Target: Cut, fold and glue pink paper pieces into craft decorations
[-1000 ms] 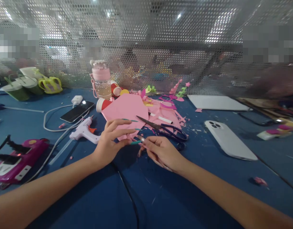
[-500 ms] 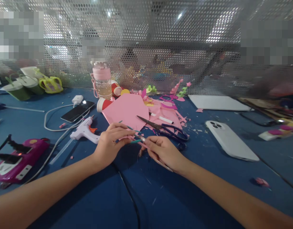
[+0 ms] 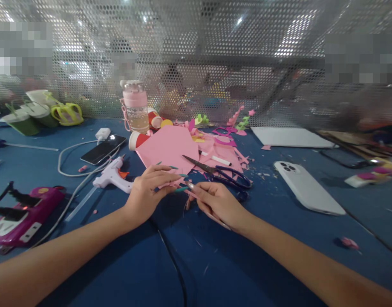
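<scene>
Over the blue table, both hands meet around a narrow pink paper strip (image 3: 191, 194). My left hand (image 3: 148, 185) is closed with thumb and fingertips pinching the strip's left end, its long teal nails pointing right. The strip's other end is pinched between thumb and fingers of my right hand (image 3: 220, 202). The fingers partly hide the strip. Just beyond the hands, scissors (image 3: 215, 170) with dark blue handles lie with blades apart on a large pink paper sheet (image 3: 170, 147). A white marker (image 3: 217, 158) rests behind the scissors.
Left are a hot glue gun (image 3: 113, 175), a charging phone (image 3: 103, 149) and a magenta power strip (image 3: 36, 209). A bottle (image 3: 135, 104) and red paper cup (image 3: 138, 140) stand behind. A white phone (image 3: 307, 187) lies right. Perforated metal (image 3: 196, 51) closes off the back.
The view has shifted very slightly. Both hands keep nearly the same place and hold on the pink strip, and nothing on the table has moved.
</scene>
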`<state>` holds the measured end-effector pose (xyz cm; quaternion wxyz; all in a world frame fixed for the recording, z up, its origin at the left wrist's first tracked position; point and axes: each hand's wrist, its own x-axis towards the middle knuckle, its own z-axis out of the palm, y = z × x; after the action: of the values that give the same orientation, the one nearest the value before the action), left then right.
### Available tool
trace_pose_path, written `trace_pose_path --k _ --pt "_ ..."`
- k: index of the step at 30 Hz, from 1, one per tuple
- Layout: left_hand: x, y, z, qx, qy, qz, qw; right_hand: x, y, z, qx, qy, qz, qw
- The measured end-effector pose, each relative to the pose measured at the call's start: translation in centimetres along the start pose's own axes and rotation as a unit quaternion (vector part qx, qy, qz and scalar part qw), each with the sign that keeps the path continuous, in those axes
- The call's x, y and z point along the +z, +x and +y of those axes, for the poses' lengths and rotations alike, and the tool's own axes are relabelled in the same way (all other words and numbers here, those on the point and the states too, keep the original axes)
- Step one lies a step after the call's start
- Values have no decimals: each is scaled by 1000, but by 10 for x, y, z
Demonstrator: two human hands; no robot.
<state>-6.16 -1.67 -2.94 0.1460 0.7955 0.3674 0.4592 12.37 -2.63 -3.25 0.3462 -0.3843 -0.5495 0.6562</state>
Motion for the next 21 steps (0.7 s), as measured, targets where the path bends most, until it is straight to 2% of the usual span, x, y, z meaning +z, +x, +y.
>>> trace_pose_path --k 4,7,10,13,15,18,21 --pt "-2 0 1 25 -4 -7 1000 0 1 2 -13 7 8 1000" --pt "-3 0 5 9 -15 6 1000 -1 1 3 -8 10 -1 1000" --pt "-3 1 7 -59 -81 52 994 -1 1 3 -8 19 -3 1000" --pt "-1 4 5 -155 -152 128 968 -1 1 3 -17 37 18 999" --pt "0 6 3 -210 -171 156 950 -1 1 3 -29 56 41 997" --pt "0 8 1 -254 -189 141 938 -1 2 2 -42 75 57 995" --pt "-1 7 2 -245 -175 117 946 -1 3 3 -46 77 53 995"
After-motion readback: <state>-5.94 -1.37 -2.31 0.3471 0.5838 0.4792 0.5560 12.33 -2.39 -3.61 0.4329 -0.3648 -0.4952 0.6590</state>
